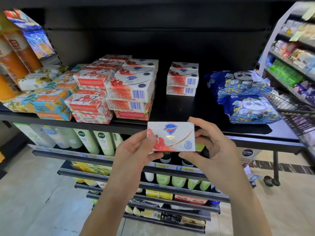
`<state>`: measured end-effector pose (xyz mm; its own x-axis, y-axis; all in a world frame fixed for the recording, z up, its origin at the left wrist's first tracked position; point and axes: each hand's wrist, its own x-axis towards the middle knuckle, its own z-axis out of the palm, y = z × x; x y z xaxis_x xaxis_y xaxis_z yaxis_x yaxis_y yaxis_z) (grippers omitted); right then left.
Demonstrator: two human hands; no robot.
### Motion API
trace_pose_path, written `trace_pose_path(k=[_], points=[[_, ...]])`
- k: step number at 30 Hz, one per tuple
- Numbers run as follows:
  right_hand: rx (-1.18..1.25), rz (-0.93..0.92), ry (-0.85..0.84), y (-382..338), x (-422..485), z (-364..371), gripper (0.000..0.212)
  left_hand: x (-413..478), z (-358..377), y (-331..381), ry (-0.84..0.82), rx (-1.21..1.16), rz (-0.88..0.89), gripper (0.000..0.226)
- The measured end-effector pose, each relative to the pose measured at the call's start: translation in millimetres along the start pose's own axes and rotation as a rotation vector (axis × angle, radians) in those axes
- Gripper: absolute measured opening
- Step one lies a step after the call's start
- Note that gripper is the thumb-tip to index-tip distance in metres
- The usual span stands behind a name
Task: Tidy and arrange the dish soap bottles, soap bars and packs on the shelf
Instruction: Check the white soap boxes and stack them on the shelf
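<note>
A white and red Safeguard soap box [171, 136] is held upright in front of the black shelf [187, 106], label toward me. My left hand [136, 150] pinches its left edge and my right hand [211, 147] grips its right edge. On the shelf stand a stack of the same Safeguard boxes [134, 86] and a smaller stack [183, 80] further right. Left of them lie paper-wrapped goat soap bars [88, 92] in red and orange-blue wrappers [51, 103]. Two blue panda packs [245, 97] lie at the shelf's right end.
Orange bottles [15, 62] and a blue pack stand at the far left of the shelf. Lower shelves [129, 169] hold green and white bottles and boxes. A wire basket [293, 113] and another stocked rack [296, 53] stand to the right.
</note>
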<state>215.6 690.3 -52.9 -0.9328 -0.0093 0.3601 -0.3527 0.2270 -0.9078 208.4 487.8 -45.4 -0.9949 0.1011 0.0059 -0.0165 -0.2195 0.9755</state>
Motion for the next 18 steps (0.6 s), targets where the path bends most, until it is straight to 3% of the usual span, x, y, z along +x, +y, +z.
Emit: trace_pose_path(k=[5,9,11,18], points=[[0.145,0.152,0.0,-6.5,-5.7,2.5,0.067,-3.2,-4.7,-0.9,0.021,-0.053,-0.032,0.039],[0.215,0.269,0.04,-8.2,-3.3,5.0,0.033,-6.6,-0.8,-1.5,0.023,-0.083,-0.019,0.04],[0.239,0.28,0.03,-5.7,-3.6,4.9,0.026,-8.0,0.9,-2.1,0.018,-0.082,-0.01,0.041],[0.359,0.226,0.061,0.8,-4.3,5.4,0.041,-8.3,0.3,-0.8,-0.017,-0.064,-0.018,0.045]])
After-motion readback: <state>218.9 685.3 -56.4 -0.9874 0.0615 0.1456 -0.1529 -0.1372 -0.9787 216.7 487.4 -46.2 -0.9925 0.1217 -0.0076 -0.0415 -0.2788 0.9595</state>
